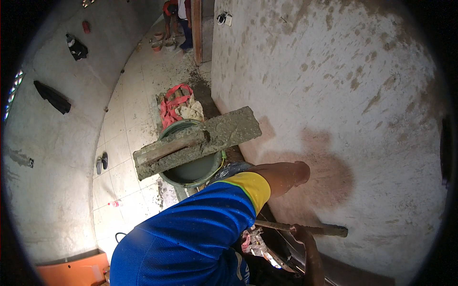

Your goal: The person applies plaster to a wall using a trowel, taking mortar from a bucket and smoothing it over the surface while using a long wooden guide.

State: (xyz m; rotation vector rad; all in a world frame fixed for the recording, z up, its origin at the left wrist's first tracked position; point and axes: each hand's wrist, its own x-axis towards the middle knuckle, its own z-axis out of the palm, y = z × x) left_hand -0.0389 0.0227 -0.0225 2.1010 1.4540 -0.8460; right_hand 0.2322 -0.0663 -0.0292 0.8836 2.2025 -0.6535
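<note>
My left arm, in a blue sleeve with a yellow cuff, stretches to the right toward the wall. My left hand (300, 173) is at or close to the wall, its fingers hidden from view. Lower down, my right hand (301, 233) is closed around a long, narrow mortar-stained wooden board (329, 230), seen nearly edge-on along the wall. A long wooden plastering float (229, 128), caked with grey mortar and with its handle upward, lies across a round tub (179, 182). Greyish water (193, 171) shows in the tub.
The rough plastered wall (286, 71) rises close on the right. Red and cream cloth (174, 107) lies beyond the tub. Slippers (101, 163) rest on the tiled floor (126, 143). Far off, a person (183, 21) bends over buckets (156, 46). Something orange (74, 270) stands at lower left.
</note>
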